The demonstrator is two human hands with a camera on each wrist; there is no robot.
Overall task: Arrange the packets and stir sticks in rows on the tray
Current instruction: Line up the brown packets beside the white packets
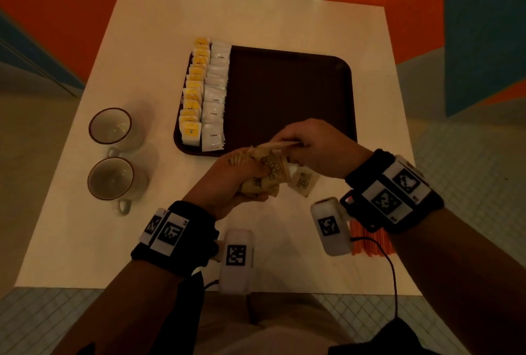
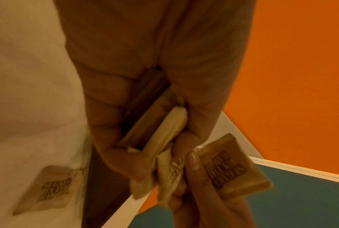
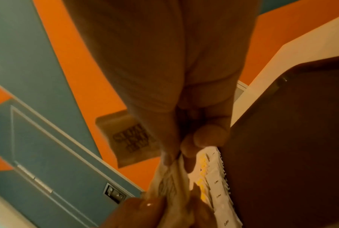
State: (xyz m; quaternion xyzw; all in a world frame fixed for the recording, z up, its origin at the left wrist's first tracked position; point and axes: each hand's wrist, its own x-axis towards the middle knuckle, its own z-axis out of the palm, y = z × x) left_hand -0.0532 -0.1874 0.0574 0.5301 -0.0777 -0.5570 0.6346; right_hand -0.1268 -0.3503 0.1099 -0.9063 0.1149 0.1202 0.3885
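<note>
Nearest the person, a bundle of thin orange plastic stir sticks [image 1: 370,240] lies on the white square table [image 1: 85,212], under the right wrist and well behind the fingers of either hand.

Ahead of that, the left hand [image 1: 225,181] has its fingers curled round a bunch of tan paper sugar packets with dark brown lettering [image 1: 264,175], gripping them against the palm; the left wrist view shows the packet edges [image 2: 160,128] wedged between the curled fingers [image 2: 106,108] and the thumb side. The right hand [image 1: 316,147] meets it from the other side, thumb and fingertips pinching the top of one packet in the bunch. One more tan sugar packet [image 1: 303,181] shows just below the right-hand fingers and beside the bunch; whether it is held or falling cannot be told.

Beyond the fingers sits the dark brown plastic tray [image 1: 290,92]. Along its left side run two rows: yellow-and-white packets [image 1: 193,98] on the outside and white packets printed "Coffee" [image 1: 215,95] just beside them.

To the left of the left-hand fingers, off the tray, stand two beige ceramic cups with brown rims [image 1: 111,152], one behind the other.
</note>
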